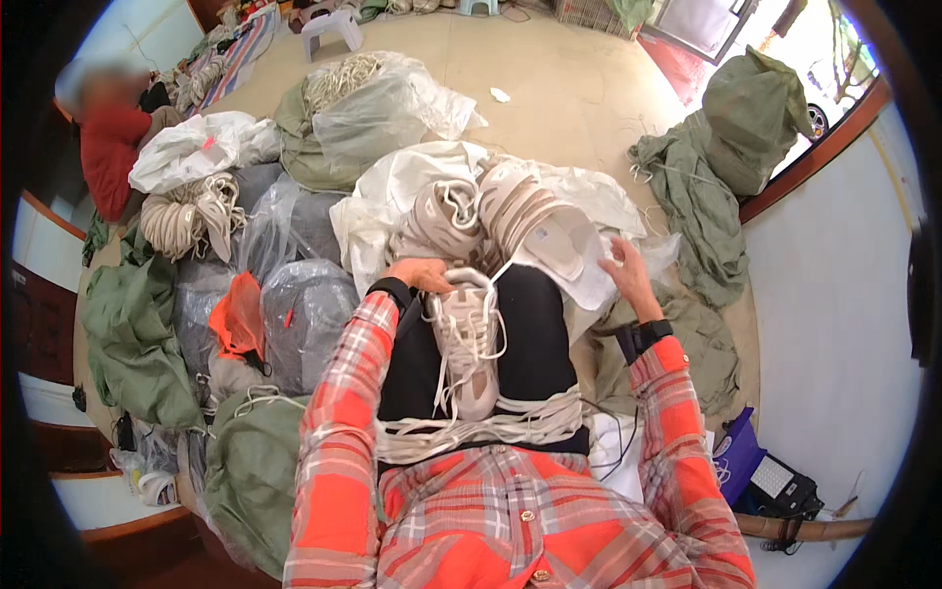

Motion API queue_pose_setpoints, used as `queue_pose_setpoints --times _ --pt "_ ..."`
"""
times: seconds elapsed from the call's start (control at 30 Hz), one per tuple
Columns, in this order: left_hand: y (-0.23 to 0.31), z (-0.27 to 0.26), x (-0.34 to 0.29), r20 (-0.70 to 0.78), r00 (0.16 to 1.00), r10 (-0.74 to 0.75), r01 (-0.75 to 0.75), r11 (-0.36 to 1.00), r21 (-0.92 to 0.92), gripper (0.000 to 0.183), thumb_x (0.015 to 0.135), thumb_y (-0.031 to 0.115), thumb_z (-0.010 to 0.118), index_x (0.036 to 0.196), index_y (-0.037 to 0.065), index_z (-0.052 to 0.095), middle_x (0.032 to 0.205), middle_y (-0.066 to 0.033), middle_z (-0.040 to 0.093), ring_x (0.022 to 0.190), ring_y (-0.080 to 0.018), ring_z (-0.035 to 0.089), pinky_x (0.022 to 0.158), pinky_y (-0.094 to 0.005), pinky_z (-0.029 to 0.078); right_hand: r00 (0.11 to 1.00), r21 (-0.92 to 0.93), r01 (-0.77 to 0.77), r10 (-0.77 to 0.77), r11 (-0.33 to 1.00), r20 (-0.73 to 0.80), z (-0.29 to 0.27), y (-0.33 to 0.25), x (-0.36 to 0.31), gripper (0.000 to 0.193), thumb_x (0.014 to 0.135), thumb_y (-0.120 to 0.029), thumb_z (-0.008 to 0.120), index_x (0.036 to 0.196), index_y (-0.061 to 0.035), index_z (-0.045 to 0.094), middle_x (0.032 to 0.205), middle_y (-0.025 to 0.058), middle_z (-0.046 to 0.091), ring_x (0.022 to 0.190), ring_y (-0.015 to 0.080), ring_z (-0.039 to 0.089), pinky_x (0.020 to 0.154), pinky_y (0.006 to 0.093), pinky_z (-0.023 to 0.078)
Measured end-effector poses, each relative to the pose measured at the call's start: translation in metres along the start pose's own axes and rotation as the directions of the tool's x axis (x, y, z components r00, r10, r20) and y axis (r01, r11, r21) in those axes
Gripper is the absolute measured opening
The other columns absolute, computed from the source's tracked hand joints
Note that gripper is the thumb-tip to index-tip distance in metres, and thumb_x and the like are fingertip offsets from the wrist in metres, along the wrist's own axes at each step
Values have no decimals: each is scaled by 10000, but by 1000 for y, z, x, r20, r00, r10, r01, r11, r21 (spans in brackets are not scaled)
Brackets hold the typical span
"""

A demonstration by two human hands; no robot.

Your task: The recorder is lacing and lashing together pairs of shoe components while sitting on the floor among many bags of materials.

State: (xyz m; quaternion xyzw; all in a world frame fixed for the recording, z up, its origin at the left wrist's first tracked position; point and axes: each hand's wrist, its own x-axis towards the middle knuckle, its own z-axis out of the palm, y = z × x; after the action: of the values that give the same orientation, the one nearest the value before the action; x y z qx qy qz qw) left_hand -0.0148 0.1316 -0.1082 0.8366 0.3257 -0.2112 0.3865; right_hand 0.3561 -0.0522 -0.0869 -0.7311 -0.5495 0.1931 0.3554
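Note:
A beige shoe upper (469, 339) with loose white laces lies on my lap, its toe pointing toward me. Bent round its collar, the fingers of my left hand (420, 275) grip the edge. My right hand (628, 273) is raised off to the right, fingers apart and nothing visible in them, beside a stack of nested beige shoe uppers (520, 211). To the left of that stack sits another bundle of uppers (439, 221). Across my waist lies a thick hank of white shoelaces (412, 442).
Clear plastic bags (304, 314), green sacks (137, 334) and an orange bag (235, 319) crowd the left. Another bundle of uppers (186, 218) lies near a person in red (106, 147). Green sacks (751, 123) stand by the doorway; a white stool (332, 34) is at the back.

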Motion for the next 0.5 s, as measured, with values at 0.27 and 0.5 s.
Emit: queue_pose_setpoints --times 0.27,0.5 --pt "-19 13 13 44 958 284 -254 909 -331 439 738 257 645 1134 82 573 1003 -28 628 887 -146 521 815 -308 421 838 754 -527 390 392 382 73 68 -15 553 707 -86 737 1184 50 492 1072 132 601 917 240 610 790 339 497" --pt "6 6 4 159 987 -34 85 941 -327 335 694 134 630 1017 44 627 834 -19 615 716 -133 529 643 -282 428 782 792 -596 320 131 535 61 66 -24 469 738 5 689 1173 17 513 1059 103 615 905 227 617 810 344 508"
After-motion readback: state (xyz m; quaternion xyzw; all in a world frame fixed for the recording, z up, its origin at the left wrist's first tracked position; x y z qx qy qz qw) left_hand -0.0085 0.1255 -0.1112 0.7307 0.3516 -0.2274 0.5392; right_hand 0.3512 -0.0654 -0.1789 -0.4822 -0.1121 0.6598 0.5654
